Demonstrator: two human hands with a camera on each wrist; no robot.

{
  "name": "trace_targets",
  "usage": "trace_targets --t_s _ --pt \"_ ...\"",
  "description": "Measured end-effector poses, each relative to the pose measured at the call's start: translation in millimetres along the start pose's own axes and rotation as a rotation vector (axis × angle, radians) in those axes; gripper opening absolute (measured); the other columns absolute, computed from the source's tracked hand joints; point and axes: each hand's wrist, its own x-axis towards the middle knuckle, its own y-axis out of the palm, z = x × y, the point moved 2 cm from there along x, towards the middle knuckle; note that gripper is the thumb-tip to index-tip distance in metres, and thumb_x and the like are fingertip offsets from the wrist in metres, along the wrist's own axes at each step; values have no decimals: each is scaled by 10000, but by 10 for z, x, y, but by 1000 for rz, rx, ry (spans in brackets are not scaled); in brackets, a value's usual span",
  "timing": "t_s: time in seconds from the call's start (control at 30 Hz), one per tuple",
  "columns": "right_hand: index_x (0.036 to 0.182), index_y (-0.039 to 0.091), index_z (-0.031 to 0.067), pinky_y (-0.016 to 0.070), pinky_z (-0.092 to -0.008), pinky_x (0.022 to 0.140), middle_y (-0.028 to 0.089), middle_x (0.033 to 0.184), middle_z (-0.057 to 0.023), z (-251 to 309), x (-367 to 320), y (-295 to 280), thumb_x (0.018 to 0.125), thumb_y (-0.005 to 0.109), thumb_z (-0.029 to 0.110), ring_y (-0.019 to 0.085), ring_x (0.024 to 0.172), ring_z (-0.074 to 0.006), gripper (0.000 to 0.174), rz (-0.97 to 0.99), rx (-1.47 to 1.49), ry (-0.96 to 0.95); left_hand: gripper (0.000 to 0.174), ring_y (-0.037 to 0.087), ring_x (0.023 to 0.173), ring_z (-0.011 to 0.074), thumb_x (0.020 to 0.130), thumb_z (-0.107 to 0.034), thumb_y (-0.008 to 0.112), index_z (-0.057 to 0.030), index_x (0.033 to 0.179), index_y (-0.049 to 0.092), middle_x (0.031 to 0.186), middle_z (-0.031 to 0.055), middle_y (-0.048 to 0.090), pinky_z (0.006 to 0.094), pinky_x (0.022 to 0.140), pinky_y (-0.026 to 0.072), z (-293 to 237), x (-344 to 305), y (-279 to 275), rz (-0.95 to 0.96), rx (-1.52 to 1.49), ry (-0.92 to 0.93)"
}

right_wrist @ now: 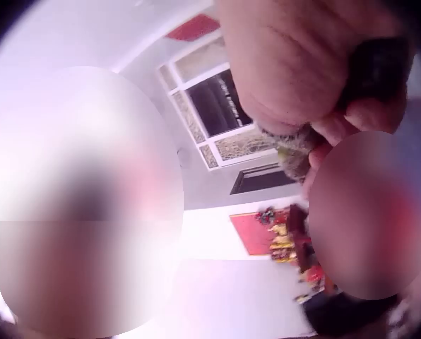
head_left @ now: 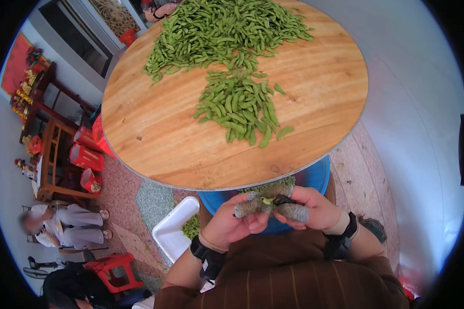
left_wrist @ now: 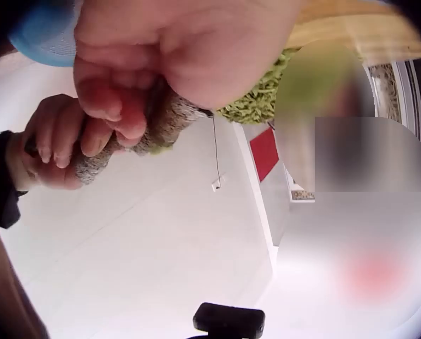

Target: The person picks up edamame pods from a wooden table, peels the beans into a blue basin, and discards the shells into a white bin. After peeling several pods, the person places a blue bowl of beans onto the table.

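Over a blue basin (head_left: pixel 322 174), both hands meet in front of the table's near edge. A small green soybean pod (head_left: pixel 267 201) is pinched between their fingertips. My left hand (head_left: pixel 232 222) grips it from the left, with grey wrapping (head_left: pixel 247 205) around the thumb and finger. From the right, my right hand (head_left: pixel 320 207) pinches at the same pod; its thumb has grey wrapping (head_left: pixel 294 211) too, and something dark shows at a fingertip. In the left wrist view the wrapped fingers curl together, and the palm (left_wrist: pixel 196 42) hides most of the pod.
A round wooden table (head_left: pixel 160 139) bears a big heap of soybean pods (head_left: pixel 227 31) and a smaller pile (head_left: pixel 237 105) nearer. A white tub (head_left: pixel 162 234) with green beans stands left of the basin. Red stools (head_left: pixel 116 270) and a seated person (head_left: pixel 69 226) are further left.
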Motion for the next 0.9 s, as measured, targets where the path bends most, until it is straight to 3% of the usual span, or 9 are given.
trace_targets --t_s 0.07,0.1,0.17,0.27,0.37,0.7,0.8,0.87,0.9 --pt "1168 531 68 446 -292 502 568 774 -20 -96 62 -50 866 562 106 561 616 -128 306 -109 -799 -549 201 526 653 136 911 -122 498 -17 1076 545 773 67 588 258 552 390 59 12 -43 92 -180 -74" --pt "1168 531 68 446 -292 502 568 774 -20 -100 48 -96 866 562 106 561 616 -128 306 -112 -795 -545 201 526 653 136 911 -122 498 -17 1076 545 773 67 588 258 552 390 95 17 -93 90 -185 -78" --pt "1213 518 66 504 -355 583 624 845 -96 -62 4 -184 807 570 58 634 720 -255 410 -167 -1613 -548 209 496 564 126 921 -188 505 -38 1053 567 745 38 576 223 526 380 121 24 -233 -293 162 24" --pt "1185 553 75 513 -306 694 638 921 -169 -184 0 -229 763 563 13 628 805 -330 426 -345 -1347 -427 156 517 592 104 925 -160 517 -39 985 596 768 24 589 224 549 410 114 -4 -217 -437 516 13" --pt "1072 575 42 511 -369 614 642 828 -138 -210 -14 -270 743 608 50 630 709 -319 331 -385 -1262 -390 126 533 636 82 921 -130 531 -34 921 614 780 9 597 230 575 435 119 -19 -241 -408 742 50" --pt "939 600 22 478 -319 614 643 807 -129 70 168 -30 728 698 107 621 676 -263 248 -354 -1094 -332 131 541 669 89 923 -130 523 -29 926 606 799 15 609 227 624 441 51 -232 -161 -398 700 97" --pt "908 615 19 479 -321 647 633 814 -147 9 300 -31 742 682 114 623 712 -268 202 -221 -1002 -360 122 542 666 75 923 -103 514 -33 962 607 797 2 594 216 599 447 35 -266 -178 -386 636 104" --pt "929 637 30 470 -280 649 643 814 -110 -58 353 -62 762 707 134 583 690 -127 209 -202 -1008 -376 133 540 674 74 928 -125 520 -38 977 607 794 1 589 211 605 444 62 -245 -278 -337 521 56" --pt "929 637 30 470 -280 649 643 814 -110 -37 343 -66 762 707 134 583 690 -127 209 -202 -1010 -374 133 540 674 74 928 -125 520 -38 977 607 794 1 589 211 605 444 63 -259 -288 -336 518 57"
